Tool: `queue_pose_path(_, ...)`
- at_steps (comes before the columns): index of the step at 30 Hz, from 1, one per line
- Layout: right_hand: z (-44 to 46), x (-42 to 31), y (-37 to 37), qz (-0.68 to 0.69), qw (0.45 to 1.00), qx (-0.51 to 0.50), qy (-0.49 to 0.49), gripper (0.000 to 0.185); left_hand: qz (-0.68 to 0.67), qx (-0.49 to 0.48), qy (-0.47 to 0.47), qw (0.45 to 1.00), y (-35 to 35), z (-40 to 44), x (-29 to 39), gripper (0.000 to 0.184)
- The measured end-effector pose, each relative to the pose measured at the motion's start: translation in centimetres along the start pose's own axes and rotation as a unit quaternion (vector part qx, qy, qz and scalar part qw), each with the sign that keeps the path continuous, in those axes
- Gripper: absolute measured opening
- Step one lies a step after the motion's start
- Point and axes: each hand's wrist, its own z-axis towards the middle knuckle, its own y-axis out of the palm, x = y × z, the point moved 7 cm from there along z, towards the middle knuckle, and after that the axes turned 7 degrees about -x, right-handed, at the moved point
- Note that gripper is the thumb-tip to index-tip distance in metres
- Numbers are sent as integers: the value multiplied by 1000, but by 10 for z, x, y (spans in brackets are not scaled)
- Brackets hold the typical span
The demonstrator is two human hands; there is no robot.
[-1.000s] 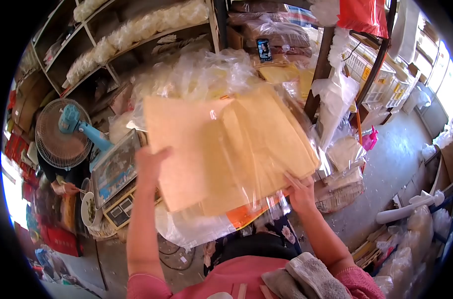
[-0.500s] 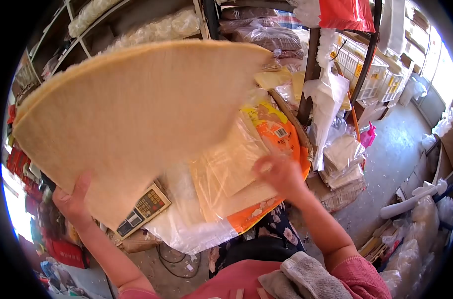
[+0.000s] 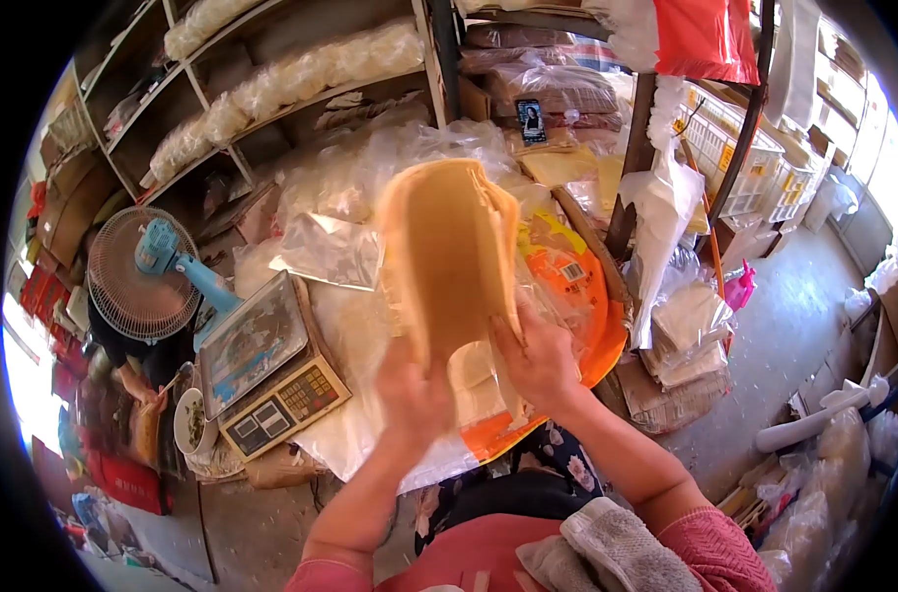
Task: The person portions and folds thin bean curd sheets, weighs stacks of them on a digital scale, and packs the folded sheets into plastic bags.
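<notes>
A stack of thin tan sheets (image 3: 451, 242), bent into a curled fold, stands up in front of me above the table. My left hand (image 3: 414, 390) grips its lower left side, blurred by motion. On the lower right edge my right hand (image 3: 538, 365) is closed, thumb against the sheets. Beneath them lie a clear plastic bag (image 3: 345, 449) and an orange and yellow printed bag (image 3: 572, 281). To the left of my left hand is a weighing scale (image 3: 261, 345) with a metal pan and keypad.
A blue fan (image 3: 158, 252) stands at the left, near a white bowl (image 3: 192, 422). Another person's hand (image 3: 145, 390) shows beside the bowl. Shelves (image 3: 207, 89) hold bagged goods at the back. A phone (image 3: 530, 120) leans on stacked packs. White crates (image 3: 735, 158) stand right.
The wide spread sheets have moved right and been folded into a narrow curl. My left hand came in from the left, and my right hand now grips the sheets too.
</notes>
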Motion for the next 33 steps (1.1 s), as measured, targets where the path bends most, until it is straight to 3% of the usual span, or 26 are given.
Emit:
queue_pose_path(2,-2,-12,4,-6,998,-6,-58,61,20,-30,35,999,18,3,21,52)
queue_pose_path(5,-4,-11,4,40,997,-7,-65,62,26,-37,66,997,29,9,30,59)
queue_pose_path(8,-9,-8,6,45,995,-80,26,63,32,-39,73,996,42,5,35,62)
queue_pose_path(11,-14,-30,-7,21,987,-17,-158,65,57,-20,114,992,45,2,41,68)
queue_pose_path(12,-13,-20,-10,29,995,-4,-98,60,-4,-109,15,994,55,-3,33,76)
queue_pose_path(15,-17,7,-14,52,995,29,75,47,-108,-103,88,985,43,-3,64,73)
queue_pose_path(16,-11,1,-28,115,989,13,94,35,-156,-168,39,973,45,-2,55,82)
queue_pose_path(19,-11,31,-47,260,955,-39,137,35,-138,49,-69,987,1,22,-6,81)
queue_pose_path(20,-11,34,-48,297,946,-76,104,35,-365,-55,-130,920,18,34,-29,81)
queue_pose_path(21,-13,38,-44,308,939,-80,129,37,-567,-153,-183,788,37,35,-40,81)
queue_pose_path(22,-14,40,-40,319,932,-84,151,39,-608,-174,-264,728,49,25,-54,69)
queue_pose_path(26,-21,63,-34,371,901,-74,211,41,-575,-134,-314,744,71,20,-53,56)
queue_pose_path(29,-28,78,-41,427,879,-54,207,39,-558,-150,-286,764,75,22,-41,56)
queue_pose_path(30,-29,82,-46,445,872,-49,199,39,-547,-197,-282,763,76,22,-37,66)
queue_pose_path(33,-37,113,-93,370,905,47,206,37,-584,-212,-182,762,73,13,-36,78)
